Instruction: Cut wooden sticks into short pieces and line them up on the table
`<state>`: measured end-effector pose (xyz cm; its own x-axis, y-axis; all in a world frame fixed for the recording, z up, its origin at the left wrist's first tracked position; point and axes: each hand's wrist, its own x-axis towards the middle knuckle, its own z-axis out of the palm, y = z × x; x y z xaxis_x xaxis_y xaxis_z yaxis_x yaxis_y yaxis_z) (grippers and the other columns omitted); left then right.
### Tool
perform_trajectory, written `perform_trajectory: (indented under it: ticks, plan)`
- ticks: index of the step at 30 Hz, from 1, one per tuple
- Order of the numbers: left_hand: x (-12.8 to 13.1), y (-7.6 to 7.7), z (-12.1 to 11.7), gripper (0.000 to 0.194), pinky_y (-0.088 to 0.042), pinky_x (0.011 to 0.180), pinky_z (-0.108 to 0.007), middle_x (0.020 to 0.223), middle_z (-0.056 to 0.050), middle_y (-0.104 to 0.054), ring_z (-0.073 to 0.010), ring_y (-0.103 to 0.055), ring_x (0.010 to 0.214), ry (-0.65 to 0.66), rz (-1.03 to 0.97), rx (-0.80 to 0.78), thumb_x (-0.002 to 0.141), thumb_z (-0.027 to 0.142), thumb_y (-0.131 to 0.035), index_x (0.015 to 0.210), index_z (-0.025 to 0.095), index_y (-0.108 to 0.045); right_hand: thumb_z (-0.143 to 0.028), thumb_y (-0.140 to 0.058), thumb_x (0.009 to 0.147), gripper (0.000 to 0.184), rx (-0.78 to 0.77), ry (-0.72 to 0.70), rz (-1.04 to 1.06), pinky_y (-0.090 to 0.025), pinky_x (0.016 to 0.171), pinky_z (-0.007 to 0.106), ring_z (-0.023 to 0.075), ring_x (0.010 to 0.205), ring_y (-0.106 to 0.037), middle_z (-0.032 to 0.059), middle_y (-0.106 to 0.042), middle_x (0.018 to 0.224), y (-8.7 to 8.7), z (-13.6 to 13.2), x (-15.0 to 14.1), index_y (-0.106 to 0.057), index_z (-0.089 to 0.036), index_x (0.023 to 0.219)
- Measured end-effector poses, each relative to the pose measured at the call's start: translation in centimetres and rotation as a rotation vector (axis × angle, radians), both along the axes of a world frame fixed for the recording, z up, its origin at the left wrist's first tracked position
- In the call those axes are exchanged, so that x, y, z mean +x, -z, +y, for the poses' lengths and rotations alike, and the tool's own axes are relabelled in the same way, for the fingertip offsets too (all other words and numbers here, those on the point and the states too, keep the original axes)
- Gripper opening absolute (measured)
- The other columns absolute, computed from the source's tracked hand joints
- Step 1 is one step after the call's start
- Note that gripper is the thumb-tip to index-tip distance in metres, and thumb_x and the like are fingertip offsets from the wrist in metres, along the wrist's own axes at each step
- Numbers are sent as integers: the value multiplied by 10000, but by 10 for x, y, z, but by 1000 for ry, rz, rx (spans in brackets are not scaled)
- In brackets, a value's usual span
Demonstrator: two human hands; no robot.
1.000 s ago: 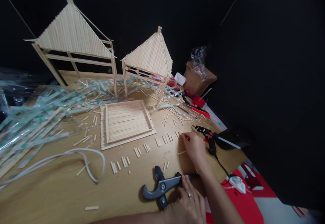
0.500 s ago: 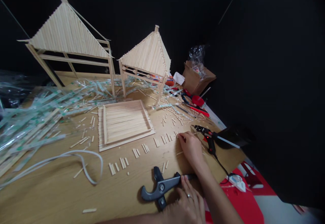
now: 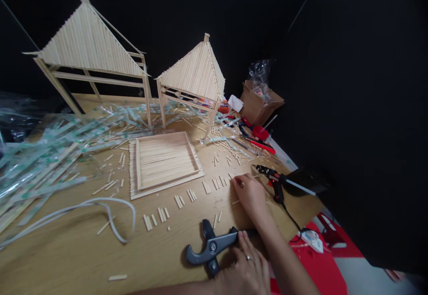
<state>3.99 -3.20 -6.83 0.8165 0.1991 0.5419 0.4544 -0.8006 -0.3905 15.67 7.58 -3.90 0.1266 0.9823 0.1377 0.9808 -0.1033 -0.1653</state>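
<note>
My left hand (image 3: pixel 247 261), with a ring on one finger, lies closed over the handles of a dark grey pipe cutter (image 3: pixel 212 247) at the front of the table. The cutter's hooked jaw points left and stands open. My right hand (image 3: pixel 250 194) is pinched at the right end of a row of short wooden sticks, its fingertips on a small stick (image 3: pixel 231 177). The fingers partly hide that stick. Small groups of cut sticks (image 3: pixel 179 202) run leftward from there. Two loose sticks (image 3: pixel 217 218) lie just above the cutter.
A framed stick panel (image 3: pixel 133 192) lies mid-table. Two roofed stick models (image 3: pixel 90 41) stand behind it. Plastic wrappers (image 3: pixel 110 125) and a white strap (image 3: pixel 113 201) are at left. At right are a hot glue gun (image 3: pixel 276 181) with its red light on, and a cardboard box (image 3: pixel 259 105).
My right hand has shifted slightly to the left along the stick row, fingertips still down at the table. My left hand and the pipe cutter have not moved.
</note>
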Motion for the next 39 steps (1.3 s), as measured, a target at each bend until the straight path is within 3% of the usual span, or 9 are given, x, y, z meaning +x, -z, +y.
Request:
perform_trajectory:
  ticks: [7, 14, 18, 21, 23, 27, 29, 32, 39]
  plan:
    - [-1, 3, 0, 275, -500, 470, -296, 1010, -328, -628, -325, -688, 795, -1, 22, -1, 820, 222, -467, 902, -7, -596, -284, -525, 825, 201, -41, 46, -24, -385, 600, 228, 153, 697, -628, 62, -686, 841, -3, 7, -3, -702, -195, 788]
    - [3, -4, 0, 252, -513, 489, -339, 813, -286, -684, -325, -688, 717, 18, -70, -71, 787, 208, -487, 832, -8, -609, -245, -563, 741, 147, -49, 80, -53, -353, 537, 237, 161, 612, -611, 85, -682, 736, 0, 15, -7, -674, -150, 731]
    - [-2, -31, 14, 167, -513, 505, -310, 808, -210, -698, -264, -680, 677, -42, -84, -519, 759, 175, -544, 830, 42, -617, -243, -574, 728, 119, -38, 55, -44, -346, 532, 238, 156, 598, -599, 77, -673, 721, -1, 17, -5, -650, -157, 695]
    - [-17, -55, 46, 146, -487, 488, -288, 648, -110, -670, -209, -640, 541, -222, -50, -903, 805, 110, -482, 772, 90, -623, -244, -566, 739, 111, -12, 48, -29, -359, 555, 234, 150, 623, -597, 67, -667, 752, -10, 14, -1, -637, -162, 713]
    - [-30, -64, 75, 264, -495, 559, -285, 670, -106, -681, -191, -647, 580, -322, -296, -1127, 879, 164, -406, 790, 100, -646, -241, -554, 748, 104, 30, 41, -13, -373, 585, 234, 147, 648, -594, 57, -658, 773, -21, 8, 0, -624, -169, 723]
    - [-47, -70, 121, 241, -526, 676, -275, 823, -89, -720, -182, -677, 750, -160, -1009, -1763, 828, 301, -559, 938, 117, -669, -228, -556, 746, 51, 218, -37, 81, -379, 611, 234, 135, 644, -564, 16, -617, 757, -46, -14, -8, -584, -192, 722]
    - [-50, -74, 128, 338, -541, 724, -297, 847, -100, -724, -191, -683, 784, -98, -1214, -2004, 728, 335, -688, 960, 91, -666, -215, -552, 753, 27, 301, -88, 136, -379, 612, 230, 128, 641, -551, 3, -599, 752, -56, -25, -15, -564, -201, 733]
    - [-51, -83, 125, 423, -555, 742, -318, 804, -84, -729, -183, -684, 745, -52, -1293, -2152, 605, 357, -787, 906, 77, -684, -218, -538, 781, 30, 362, -138, 179, -392, 631, 226, 130, 669, -556, 6, -589, 758, -66, -34, -26, -550, -209, 755]
    - [-53, -98, 118, 415, -577, 660, -304, 723, -60, -723, -164, -672, 641, -112, -1303, -2126, 558, 375, -808, 826, 76, -706, -187, -518, 798, 49, 401, -216, 155, -423, 674, 225, 132, 694, -571, 13, -593, 755, -72, -37, -35, -559, -208, 780]
